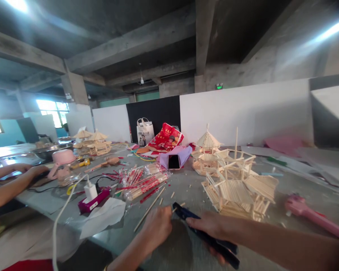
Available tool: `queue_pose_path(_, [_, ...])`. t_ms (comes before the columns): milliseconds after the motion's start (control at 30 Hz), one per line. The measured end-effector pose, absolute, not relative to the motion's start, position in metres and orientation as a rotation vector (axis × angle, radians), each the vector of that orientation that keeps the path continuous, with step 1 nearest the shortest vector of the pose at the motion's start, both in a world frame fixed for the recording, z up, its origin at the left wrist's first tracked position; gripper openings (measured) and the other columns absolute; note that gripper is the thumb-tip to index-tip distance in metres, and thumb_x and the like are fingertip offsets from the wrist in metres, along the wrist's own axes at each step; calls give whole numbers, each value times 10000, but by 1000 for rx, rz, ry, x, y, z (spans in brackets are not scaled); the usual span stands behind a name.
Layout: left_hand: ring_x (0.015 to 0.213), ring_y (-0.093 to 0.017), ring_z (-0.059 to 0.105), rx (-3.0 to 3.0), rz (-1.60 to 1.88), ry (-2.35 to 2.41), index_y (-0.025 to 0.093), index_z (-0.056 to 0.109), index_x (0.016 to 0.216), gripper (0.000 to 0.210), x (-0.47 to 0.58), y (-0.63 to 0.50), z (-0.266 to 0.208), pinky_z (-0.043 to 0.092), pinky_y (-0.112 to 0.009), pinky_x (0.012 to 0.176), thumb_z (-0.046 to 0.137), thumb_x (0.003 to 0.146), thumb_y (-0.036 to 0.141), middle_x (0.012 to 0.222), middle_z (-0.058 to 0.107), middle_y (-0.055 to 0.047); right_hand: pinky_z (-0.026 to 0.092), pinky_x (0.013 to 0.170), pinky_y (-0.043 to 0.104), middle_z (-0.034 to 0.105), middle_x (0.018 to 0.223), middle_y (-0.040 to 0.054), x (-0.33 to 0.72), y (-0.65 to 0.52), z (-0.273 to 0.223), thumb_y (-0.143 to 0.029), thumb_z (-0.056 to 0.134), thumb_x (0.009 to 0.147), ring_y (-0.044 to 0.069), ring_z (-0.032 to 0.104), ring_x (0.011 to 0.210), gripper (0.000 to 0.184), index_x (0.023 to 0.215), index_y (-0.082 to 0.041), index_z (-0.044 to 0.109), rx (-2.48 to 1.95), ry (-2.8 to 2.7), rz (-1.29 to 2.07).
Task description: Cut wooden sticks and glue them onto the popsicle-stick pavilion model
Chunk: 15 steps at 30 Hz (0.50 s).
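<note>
The room is a big hall with a bare concrete ceiling (147, 34) and thick beams (130, 45). White partition walls (243, 113) stand behind the long grey counter (186, 180), with one black panel (155, 113) between them. Bright windows (52, 109) are at the far left. A green exit sign (219, 87) glows under a beam.

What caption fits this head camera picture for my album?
Right hand grips a dark cutter, left hand beside it, near a stick-built model house.

Single head camera, looking forward along table (186, 184), hands (158, 226) close below.
</note>
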<state>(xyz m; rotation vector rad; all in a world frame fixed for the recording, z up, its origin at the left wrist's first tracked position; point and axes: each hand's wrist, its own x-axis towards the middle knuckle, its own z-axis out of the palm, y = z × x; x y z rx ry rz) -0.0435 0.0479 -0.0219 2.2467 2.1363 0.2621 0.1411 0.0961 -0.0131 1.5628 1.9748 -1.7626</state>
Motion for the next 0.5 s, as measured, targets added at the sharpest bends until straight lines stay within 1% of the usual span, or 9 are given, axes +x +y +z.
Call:
queue_pose_path(100, [657,-132,589,2123,293,2060,158,599,717,290,-52,59,-25,409,-244,573,342,850,173,667,628,-17,388,244,229,438,340,26,141,91,-11,-542,296,845,141,463,280,570,439,-159,412,1595,2089,-1675])
queue_pose_path(167, [624,-111,578,2038,288,2014,143,596,722,284,-58,67,-29,437,-252,581,379,873,247,652,612,6,374,231,231,440,335,25,141,89,-9,-520,299,848,142,453,267,563,430,-158,404,1596,2131,-1625])
queue_pose_path(267, [601,-98,571,1944,270,1974,131,589,772,284,-62,74,-35,470,-269,587,425,865,344,660,598,22,361,231,225,423,333,4,138,86,-5,-460,290,868,135,436,257,524,445,-165,384,1592,2183,-1567])
queue_pose_path(400, [579,-89,570,1875,218,1997,128,579,851,274,-58,72,-33,483,-260,561,434,860,360,695,603,17,300,234,179,371,296,-6,131,87,-2,-418,316,876,103,384,233,532,413,-165,381,1627,2297,-1396])
queue_pose_path(467, [610,-99,579,1896,201,2033,128,582,851,269,-55,70,-28,488,-274,587,444,855,359,717,609,13,270,230,171,359,290,-12,126,92,-1,-393,318,879,90,349,220,525,409,-166,381,1607,2344,-1349])
queue_pose_path(500, [644,-108,586,1923,201,2060,128,585,843,265,-55,70,-25,490,-289,619,450,852,357,735,614,8,281,232,182,362,293,-11,124,94,0,-390,303,880,95,347,217,523,412,-169,380,1582,2336,-1353])
